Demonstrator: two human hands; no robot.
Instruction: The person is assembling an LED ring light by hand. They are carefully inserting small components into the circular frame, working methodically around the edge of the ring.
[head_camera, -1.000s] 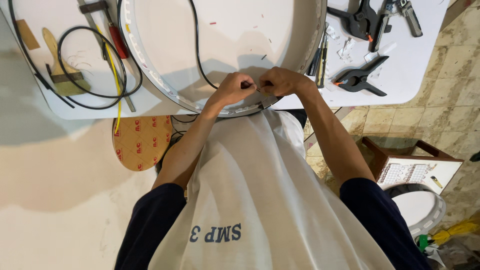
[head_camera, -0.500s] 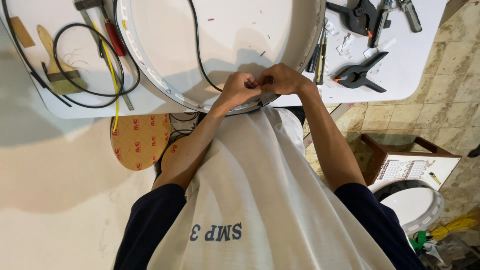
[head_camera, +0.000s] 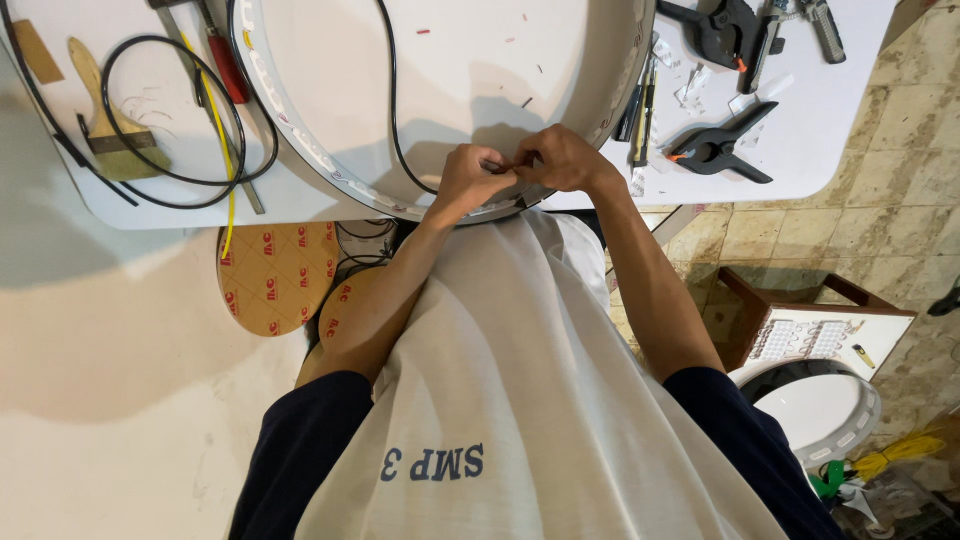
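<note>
A large round white housing (head_camera: 330, 150) with a strip of small lights along its inner rim lies on the white table (head_camera: 830, 150). My left hand (head_camera: 470, 180) and my right hand (head_camera: 562, 160) meet at the near rim, fingertips pinched together on a small part I cannot make out. A thin black wire (head_camera: 388, 110) runs across the housing's white floor toward my hands.
Black spring clamps (head_camera: 715, 148) and hand tools lie right of the housing. A paintbrush (head_camera: 105, 125), a coiled black cable (head_camera: 175, 110), a red-handled screwdriver and a yellow wire lie left. Brown round discs (head_camera: 275, 275) sit on the floor below. A wooden box and a white round cover (head_camera: 815, 410) stand at right.
The view has shifted a little. Both hands stay pinched at the near rim, with only slight finger movement.
</note>
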